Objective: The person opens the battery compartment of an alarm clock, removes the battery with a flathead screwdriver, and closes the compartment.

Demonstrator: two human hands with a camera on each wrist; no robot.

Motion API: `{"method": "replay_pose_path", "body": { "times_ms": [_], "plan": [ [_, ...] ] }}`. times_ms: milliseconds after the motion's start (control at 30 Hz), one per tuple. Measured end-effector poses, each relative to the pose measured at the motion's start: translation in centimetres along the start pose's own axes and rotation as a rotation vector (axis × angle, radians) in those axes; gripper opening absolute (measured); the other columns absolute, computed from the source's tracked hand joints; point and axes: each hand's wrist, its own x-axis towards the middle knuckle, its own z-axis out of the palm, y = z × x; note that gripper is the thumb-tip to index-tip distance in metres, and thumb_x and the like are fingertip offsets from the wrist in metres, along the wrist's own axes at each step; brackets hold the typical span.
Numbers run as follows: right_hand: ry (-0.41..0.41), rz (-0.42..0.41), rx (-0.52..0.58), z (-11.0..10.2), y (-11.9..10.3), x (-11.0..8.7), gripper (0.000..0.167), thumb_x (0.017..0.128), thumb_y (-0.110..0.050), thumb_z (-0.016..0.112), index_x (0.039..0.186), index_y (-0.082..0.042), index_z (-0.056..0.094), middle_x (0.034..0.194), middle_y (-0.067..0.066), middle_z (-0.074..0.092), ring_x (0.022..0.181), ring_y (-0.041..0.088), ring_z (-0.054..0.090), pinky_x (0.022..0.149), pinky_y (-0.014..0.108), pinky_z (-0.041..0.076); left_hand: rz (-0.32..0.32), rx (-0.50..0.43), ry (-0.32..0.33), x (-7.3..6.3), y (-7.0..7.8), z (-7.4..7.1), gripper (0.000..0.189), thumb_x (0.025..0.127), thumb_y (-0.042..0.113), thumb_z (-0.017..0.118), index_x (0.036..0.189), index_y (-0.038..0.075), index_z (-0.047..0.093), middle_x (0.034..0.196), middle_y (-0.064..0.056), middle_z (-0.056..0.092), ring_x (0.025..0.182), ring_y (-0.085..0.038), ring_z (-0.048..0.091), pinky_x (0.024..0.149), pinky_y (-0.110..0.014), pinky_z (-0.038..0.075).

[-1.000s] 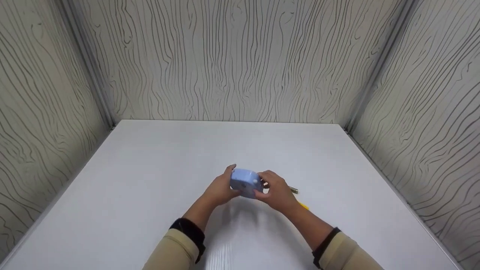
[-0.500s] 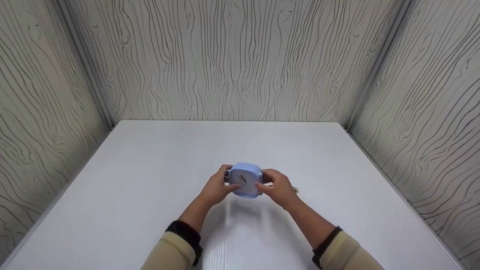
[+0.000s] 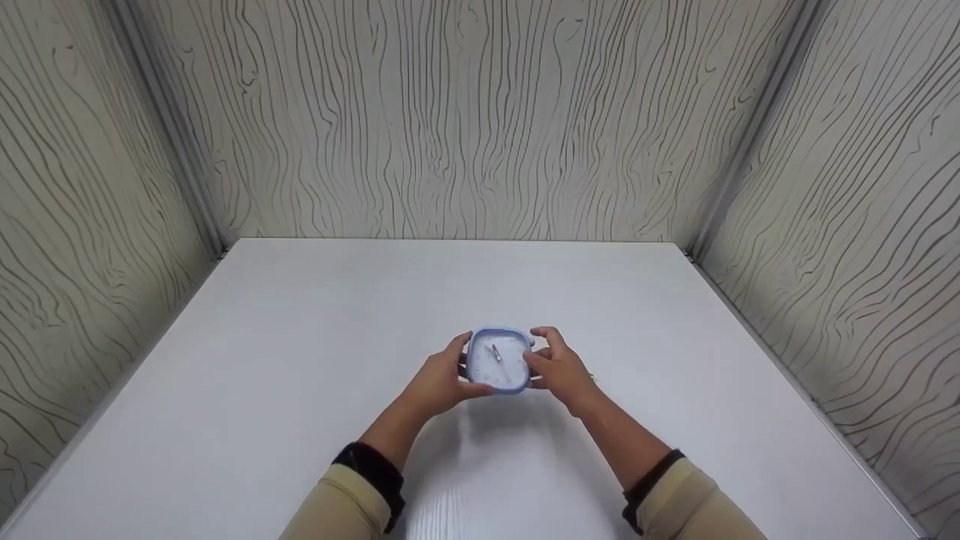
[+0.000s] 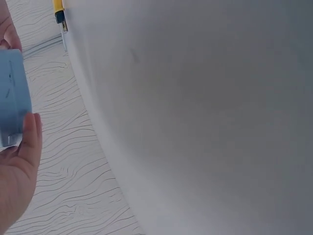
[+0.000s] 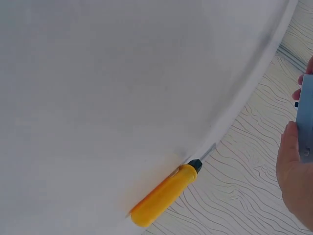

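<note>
A light blue alarm clock [image 3: 501, 360] with rounded corners is held above the white table, its pale dial and hands facing up toward the head camera. My left hand [image 3: 441, 381] grips its left side, thumb along the lower front edge and fingers behind. On the right side, my right hand [image 3: 562, 371] pinches it, with the thumb on the front edge and the index finger lifted near the upper right corner. In the left wrist view the clock [image 4: 13, 100] shows one blue side, with the left hand [image 4: 22, 171] at its edge.
A screwdriver [image 5: 164, 196] with a yellow handle and black collar lies on the table, mostly hidden behind the right hand in the head view. The white table [image 3: 337, 300] is bounded by wood-grain panels [image 3: 450, 135] at the back and sides.
The clock has been tilted back so that its dial, earlier shadowed and turned downward, now faces up. Both hands kept hold, and the right index finger has come up off it.
</note>
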Motion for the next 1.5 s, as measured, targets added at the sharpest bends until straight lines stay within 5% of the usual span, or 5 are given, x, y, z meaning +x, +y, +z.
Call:
{"method": "replay_pose_path", "body": {
  "times_ms": [167,600,767,1033,1500],
  "plan": [
    [-0.008,0.028,-0.029,0.0,0.3,0.2,0.033,0.106,-0.015,0.054,0.137,-0.002,0.059,0.115,0.019,0.069,0.095,0.023,0.074,0.086,0.04,0.066,0.013,0.054,-0.031,-0.2,0.0,0.3,0.099,0.085,0.012,0.088,0.164,0.002,0.029,0.135,-0.02,0.068,0.12,-0.031,0.069,0.108,-0.049,0.056],
    [-0.15,0.078,-0.26,1.2,1.1,0.9,0.049,0.107,-0.012,0.052,0.154,0.002,0.048,0.139,0.023,0.062,0.115,0.025,0.063,0.09,0.039,0.062,-0.144,0.316,-0.013,-0.6,0.1,1.6,0.106,0.075,0.025,0.097,0.156,-0.006,0.036,0.142,-0.029,0.062,0.135,-0.042,0.061,0.114,-0.052,0.051],
    [-0.187,0.07,-0.303,1.7,1.2,1.0,0.052,0.106,-0.011,0.055,0.156,-0.002,0.046,0.147,0.026,0.058,0.124,0.03,0.061,0.092,0.041,0.063,-0.228,0.334,-0.01,-0.6,0.2,2.0,0.113,0.074,0.03,0.097,0.16,-0.005,0.032,0.148,-0.027,0.059,0.139,-0.04,0.058,0.117,-0.051,0.049],
    [-0.222,0.057,-0.422,2.1,1.2,1.1,0.049,0.104,-0.01,0.059,0.152,-0.004,0.052,0.138,0.023,0.065,0.111,0.025,0.065,0.088,0.038,0.062,-0.296,0.366,-0.024,-0.8,0.4,2.5,0.118,0.073,0.037,0.097,0.162,-0.001,0.031,0.149,-0.025,0.058,0.138,-0.038,0.058,0.116,-0.05,0.05],
    [-0.257,-0.017,-0.581,2.4,1.4,1.5,0.049,0.106,-0.016,0.057,0.153,-0.003,0.051,0.157,0.02,0.054,0.15,0.04,0.047,0.126,0.056,0.036,-0.346,0.395,-0.06,-1.1,0.5,2.6,0.127,0.07,0.048,0.097,0.163,-0.003,0.027,0.151,-0.026,0.056,0.141,-0.038,0.056,0.119,-0.049,0.048]
  ]
}}
